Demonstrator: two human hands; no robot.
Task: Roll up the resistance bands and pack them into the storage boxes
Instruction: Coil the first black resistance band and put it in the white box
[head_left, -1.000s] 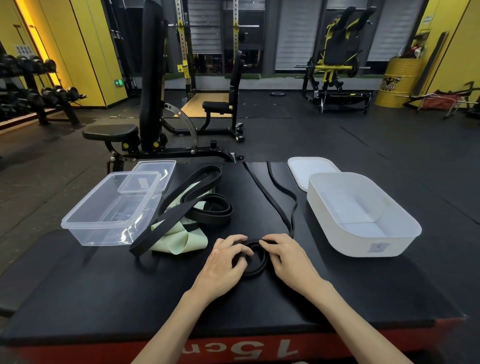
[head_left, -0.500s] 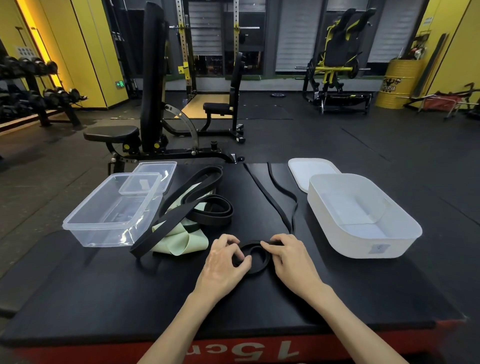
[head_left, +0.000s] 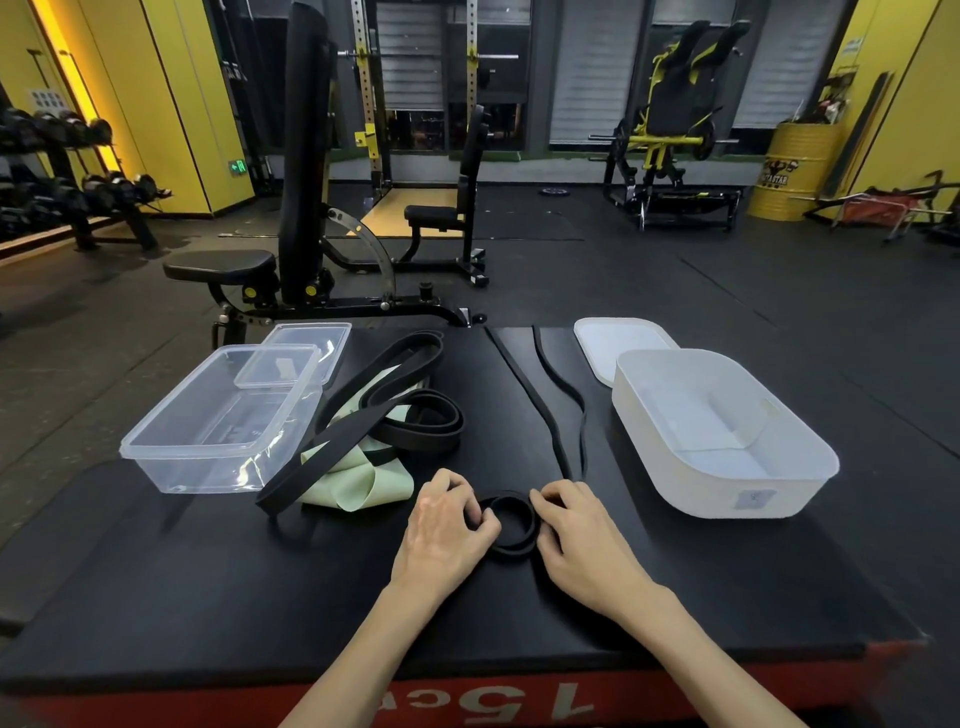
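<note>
Both the left hand (head_left: 445, 525) and right hand (head_left: 582, 530) pinch the thin black rubber band's (head_left: 558, 415) flat coil, its unrolled tail stretching straight away.

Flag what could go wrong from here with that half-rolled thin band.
1. The coil of the thin black band is loose, pinched only by the fingertips of the left hand and right hand. If either grip slips, it may spring open.
2. Its unrolled tail lies as two separate strands, so they could wind in unevenly.
3. The green band and wide black bands lie close by and might snag.
</note>
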